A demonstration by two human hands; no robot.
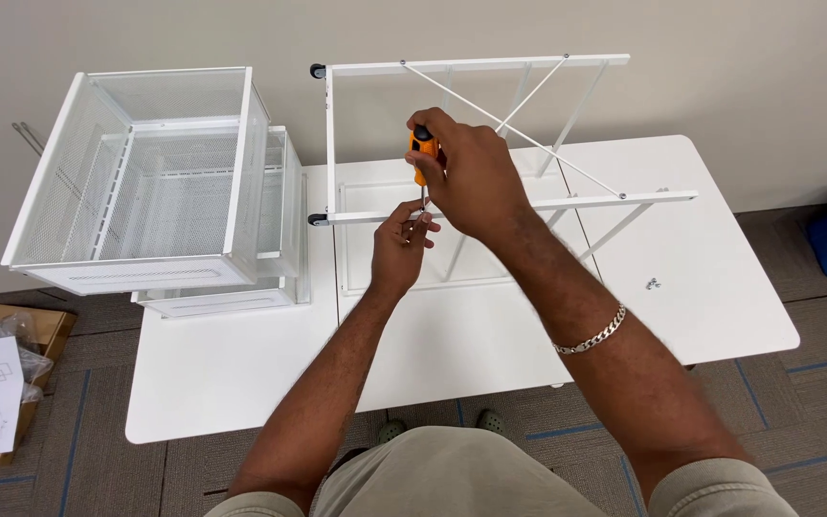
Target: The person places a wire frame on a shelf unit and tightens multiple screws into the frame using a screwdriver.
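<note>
Right hand (466, 182): fingers wrapped tight round the orange handle of one screwdriver (421, 153), shaft pointing down toward 6 o'clock. Left hand (402, 244): thumb and forefinger pinched together at the screwdriver tip, on something too small to identify, presumably a screw. Both meet at the front rail of one white metal frame (490, 206), lying on its side at the centre of the white table (241, 383). The frame looks light and stiff, its thin tubes and crossed braces likely to rock; best gripped at a rail near a corner. Two black casters show at its 9 o'clock edge. At 9 o'clock, two stacked mesh baskets (145, 182). At 3 o'clock, a small cluster of loose screws (654, 283). One chain bracelet (593, 333) circles the right wrist.
</note>
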